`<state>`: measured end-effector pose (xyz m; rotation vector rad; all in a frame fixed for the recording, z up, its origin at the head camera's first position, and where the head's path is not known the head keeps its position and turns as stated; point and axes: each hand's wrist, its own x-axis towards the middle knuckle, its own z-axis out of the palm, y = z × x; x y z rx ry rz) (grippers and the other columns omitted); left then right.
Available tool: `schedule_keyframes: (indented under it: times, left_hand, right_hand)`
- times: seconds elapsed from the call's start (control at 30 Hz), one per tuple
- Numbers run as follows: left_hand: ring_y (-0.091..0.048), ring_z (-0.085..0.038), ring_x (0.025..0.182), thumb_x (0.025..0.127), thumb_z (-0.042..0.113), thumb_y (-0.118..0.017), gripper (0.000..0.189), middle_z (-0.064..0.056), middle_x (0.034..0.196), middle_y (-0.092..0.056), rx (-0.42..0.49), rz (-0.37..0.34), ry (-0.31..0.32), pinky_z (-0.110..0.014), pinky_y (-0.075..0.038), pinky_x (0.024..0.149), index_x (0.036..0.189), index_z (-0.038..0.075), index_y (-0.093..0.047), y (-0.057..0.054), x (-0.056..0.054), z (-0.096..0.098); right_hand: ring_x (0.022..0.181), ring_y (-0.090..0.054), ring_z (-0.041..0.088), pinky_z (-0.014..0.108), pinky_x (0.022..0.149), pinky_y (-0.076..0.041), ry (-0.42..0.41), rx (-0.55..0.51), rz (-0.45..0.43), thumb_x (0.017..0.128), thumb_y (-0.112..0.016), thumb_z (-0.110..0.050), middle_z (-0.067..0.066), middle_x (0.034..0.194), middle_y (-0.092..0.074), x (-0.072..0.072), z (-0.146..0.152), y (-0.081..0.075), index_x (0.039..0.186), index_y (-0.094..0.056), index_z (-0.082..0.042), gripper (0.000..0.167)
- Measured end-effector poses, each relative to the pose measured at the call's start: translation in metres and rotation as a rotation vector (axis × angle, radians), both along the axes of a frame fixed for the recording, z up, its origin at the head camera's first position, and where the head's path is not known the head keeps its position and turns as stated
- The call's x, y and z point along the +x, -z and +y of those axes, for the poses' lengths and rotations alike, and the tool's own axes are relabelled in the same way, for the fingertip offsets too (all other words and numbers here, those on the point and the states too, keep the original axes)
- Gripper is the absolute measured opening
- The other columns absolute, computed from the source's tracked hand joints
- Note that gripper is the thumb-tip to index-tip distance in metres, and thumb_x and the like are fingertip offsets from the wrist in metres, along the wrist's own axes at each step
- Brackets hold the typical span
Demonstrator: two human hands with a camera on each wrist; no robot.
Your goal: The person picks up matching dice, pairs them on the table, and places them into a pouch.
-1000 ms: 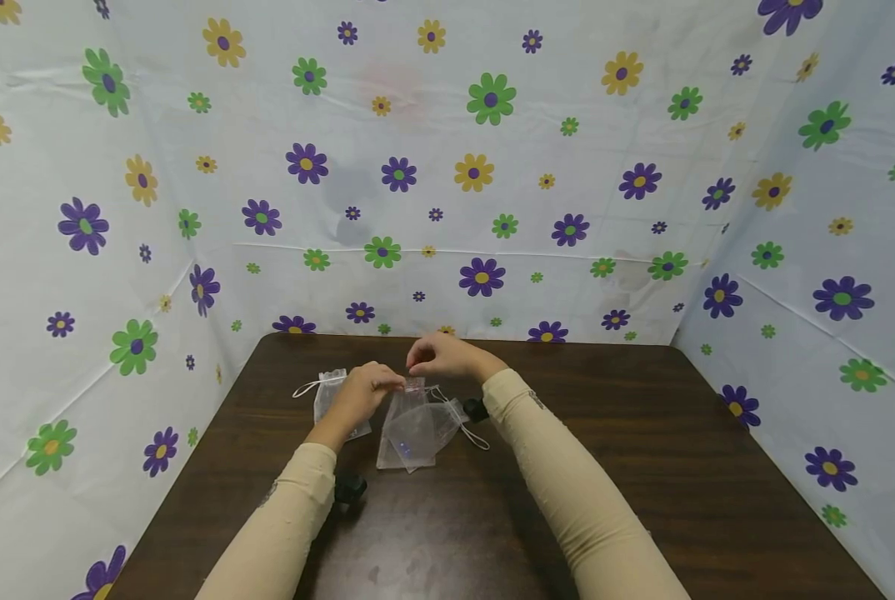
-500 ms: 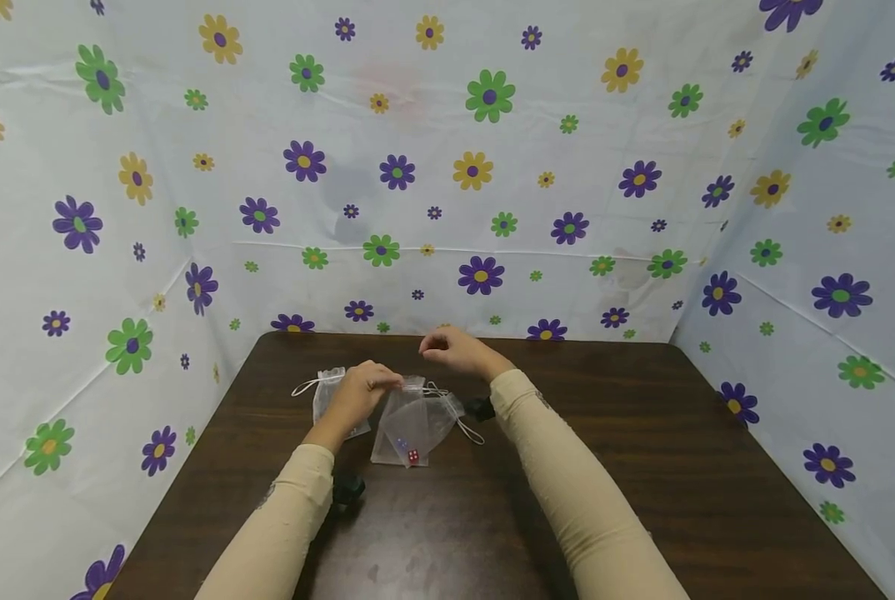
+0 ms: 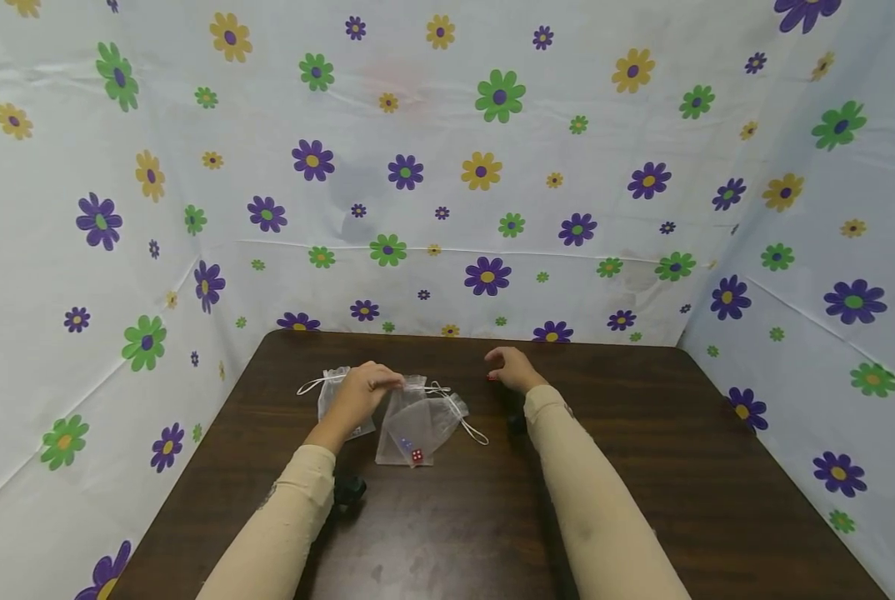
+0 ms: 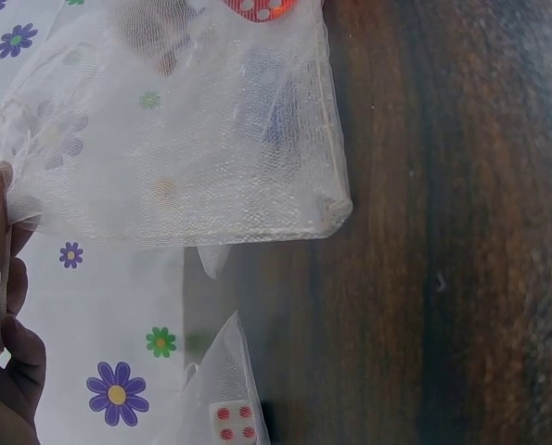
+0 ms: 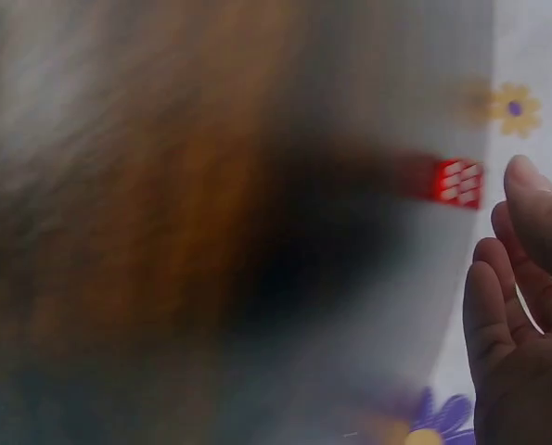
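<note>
My left hand pinches the top edge of a white mesh drawstring bag. Low in that bag sits a red die with white pips. Something blue shows through the mesh beside it. On the right, my right hand reaches over the table with thumb and fingers parted. A second red die lies on the table just off its fingertips, with a visible gap in the right wrist view.
Another mesh bag, its white cord trailing right, overlaps the held one. Behind my left hand lies a third bag; a white die with red pips shows through mesh in the left wrist view. Flowered cloth walls the brown table.
A red die has appeared at the bottom of the held bag. My right hand has left the bag's mouth and moved right to the other red die. My left hand stays in place.
</note>
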<state>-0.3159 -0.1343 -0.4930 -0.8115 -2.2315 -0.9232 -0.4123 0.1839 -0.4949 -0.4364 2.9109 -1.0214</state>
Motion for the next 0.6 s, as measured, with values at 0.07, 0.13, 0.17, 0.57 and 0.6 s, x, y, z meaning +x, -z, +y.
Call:
schedule_keyframes:
  times: [0.07, 0.13, 0.17, 0.57, 0.6]
  left_hand:
    - [-0.064, -0.018, 0.077, 0.083, -0.001, -0.080, 0.011, -0.002, 0.085, -0.075, 0.001, -0.005, 0.002, -0.033, -0.055, 0.068, 0.090, 0.008, -0.080, 0.000, 0.000, 0.000]
    - [-0.064, -0.018, 0.077, 0.083, 0.000, -0.079, 0.010, -0.003, 0.085, -0.075, 0.002, -0.011, 0.002, -0.033, -0.055, 0.068, 0.090, 0.008, -0.080, 0.001, 0.000, -0.001]
    - [-0.065, -0.018, 0.077, 0.084, 0.000, -0.079, 0.009, -0.003, 0.085, -0.075, 0.003, -0.014, 0.002, -0.034, -0.055, 0.069, 0.090, 0.008, -0.080, 0.000, 0.000, -0.001]
    - [-0.063, -0.018, 0.077, 0.087, 0.006, -0.076, 0.005, -0.002, 0.085, -0.075, 0.003, -0.063, -0.023, -0.034, -0.054, 0.068, 0.089, 0.010, -0.080, 0.003, -0.003, -0.003]
    - [-0.063, -0.018, 0.078, 0.087, 0.006, -0.076, 0.006, -0.002, 0.085, -0.075, 0.006, -0.070, -0.021, -0.034, -0.054, 0.068, 0.090, 0.010, -0.079, 0.003, -0.003, -0.003]
  right_hand:
    - [0.098, -0.059, 0.030, 0.044, 0.090, -0.050, 0.015, 0.007, -0.025, 0.090, -0.071, 0.006, 0.020, 0.114, -0.065, 0.000, 0.003, 0.008, 0.119, -0.066, 0.005, 0.030]
    - [0.095, -0.059, 0.029, 0.043, 0.087, -0.050, 0.018, 0.010, -0.034, 0.089, -0.072, 0.007, 0.019, 0.110, -0.066, -0.001, 0.005, 0.014, 0.117, -0.066, 0.004, 0.028]
    - [0.095, -0.060, 0.029, 0.043, 0.087, -0.050, 0.016, 0.009, -0.035, 0.089, -0.072, 0.007, 0.019, 0.109, -0.067, -0.001, 0.005, 0.016, 0.116, -0.066, 0.005, 0.028]
    - [0.093, -0.063, 0.029, 0.042, 0.086, -0.052, 0.020, 0.042, 0.013, 0.092, -0.068, 0.006, 0.016, 0.103, -0.070, -0.007, 0.005, 0.027, 0.107, -0.073, 0.003, 0.017]
    - [0.093, -0.063, 0.028, 0.042, 0.085, -0.052, 0.018, 0.045, 0.018, 0.092, -0.069, 0.006, 0.016, 0.102, -0.070, -0.007, 0.005, 0.027, 0.106, -0.073, 0.002, 0.016]
